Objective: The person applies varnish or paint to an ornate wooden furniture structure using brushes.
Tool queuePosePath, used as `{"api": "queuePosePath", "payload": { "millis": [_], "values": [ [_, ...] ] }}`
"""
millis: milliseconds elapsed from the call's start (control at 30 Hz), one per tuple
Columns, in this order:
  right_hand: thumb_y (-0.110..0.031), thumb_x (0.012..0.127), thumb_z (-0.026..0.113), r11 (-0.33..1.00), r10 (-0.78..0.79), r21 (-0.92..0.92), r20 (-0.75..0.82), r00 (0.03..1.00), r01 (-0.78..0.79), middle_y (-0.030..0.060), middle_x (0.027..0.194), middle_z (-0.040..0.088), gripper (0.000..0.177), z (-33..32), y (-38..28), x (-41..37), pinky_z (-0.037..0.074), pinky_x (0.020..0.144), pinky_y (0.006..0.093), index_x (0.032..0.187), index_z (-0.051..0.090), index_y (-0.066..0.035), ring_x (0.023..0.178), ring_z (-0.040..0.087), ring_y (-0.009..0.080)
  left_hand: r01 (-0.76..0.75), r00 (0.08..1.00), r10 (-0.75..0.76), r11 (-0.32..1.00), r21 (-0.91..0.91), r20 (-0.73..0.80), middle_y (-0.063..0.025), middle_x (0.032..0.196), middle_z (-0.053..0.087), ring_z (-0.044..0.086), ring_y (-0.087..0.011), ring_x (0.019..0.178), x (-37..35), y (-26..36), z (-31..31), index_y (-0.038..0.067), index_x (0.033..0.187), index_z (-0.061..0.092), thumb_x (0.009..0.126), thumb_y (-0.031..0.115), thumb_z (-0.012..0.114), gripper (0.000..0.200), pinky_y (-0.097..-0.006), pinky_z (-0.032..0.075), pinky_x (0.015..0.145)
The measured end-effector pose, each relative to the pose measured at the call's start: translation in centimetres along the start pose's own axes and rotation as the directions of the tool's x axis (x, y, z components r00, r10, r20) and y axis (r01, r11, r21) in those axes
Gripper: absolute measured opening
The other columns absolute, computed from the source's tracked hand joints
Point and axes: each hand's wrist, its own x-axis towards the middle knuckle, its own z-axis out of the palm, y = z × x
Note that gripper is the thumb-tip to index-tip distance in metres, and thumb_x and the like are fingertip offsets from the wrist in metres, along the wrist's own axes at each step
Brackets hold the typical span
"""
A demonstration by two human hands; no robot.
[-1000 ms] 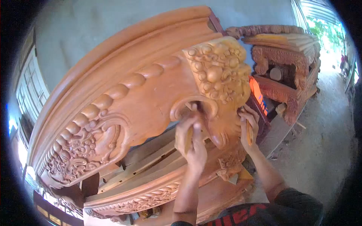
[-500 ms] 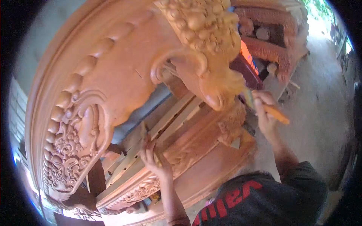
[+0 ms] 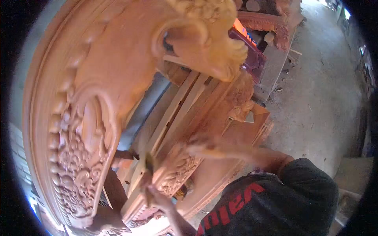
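A large carved wooden furniture panel (image 3: 118, 59), with a beaded border and raised relief, stands tilted on the left. My left hand (image 3: 159, 198) is low in the middle, beside wooden rails, with its fingers closed around a slim tan-brown tool (image 3: 149, 167) whose kind I cannot make out. My right hand (image 3: 202, 147) is in front of my chest, over a carved lower rail (image 3: 179, 175). Motion smears its fingers, and whether it holds anything does not show.
More carved reddish furniture (image 3: 262, 21) stands at the back. Beside it is a dark red glossy box (image 3: 254, 59) with an orange item (image 3: 240, 28) on it. Pale wooden rails (image 3: 173, 118) run through the frame's middle. A concrete floor (image 3: 315, 86) lies to the right.
My right hand, earlier holding an orange-handled brush at the panel's right carved end, has swung left and toward me. My left hand has moved lower with its tool. The view has shifted.
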Motion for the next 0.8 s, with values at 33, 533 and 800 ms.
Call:
{"api": "queuePosePath", "payload": {
  "millis": [33,533,800],
  "values": [
    [-0.013,0.092,0.052,0.988,0.130,0.094,-0.080,0.988,-0.123,0.0099,0.121,0.056,0.032,-1.1,1.4,-0.3,0.044,0.095,0.0356,0.124,0.054,-0.005,0.112,0.052,0.0217,0.023,0.995,-0.022,1.000,0.010,-0.101,-0.0160,0.117,0.056,0.056,-0.0282,0.110,0.4,-0.1,-2.7,0.001,0.113,0.053,0.094,0.024,0.052,0.030,-0.0447,0.049,0.094],
    [-0.013,0.096,0.052,0.846,-0.280,-0.526,-0.301,0.911,0.086,0.0153,0.110,0.061,0.027,11.5,-1.3,-1.1,0.052,0.080,0.0340,0.120,0.053,-0.003,0.097,0.061,0.0293,0.215,0.793,-0.273,0.962,-0.168,-0.544,-0.0156,0.114,0.056,0.064,-0.0272,0.089,-2.6,-4.0,-31.3,0.002,0.125,0.046,0.093,0.017,0.055,0.036,-0.0379,0.057,0.071],
    [-0.012,0.095,0.052,0.964,-0.093,-0.262,-0.196,0.976,0.040,0.0157,0.109,0.061,0.020,12.1,-3.0,-0.5,0.050,0.078,0.0341,0.111,0.058,-0.002,0.097,0.061,0.0298,0.046,0.817,0.338,0.769,0.637,-0.467,-0.0180,0.120,0.053,0.053,-0.0316,0.110,-2.3,-8.5,-24.1,0.002,0.114,0.055,0.085,0.003,0.054,0.029,-0.0379,0.043,0.092]
  ]
}}
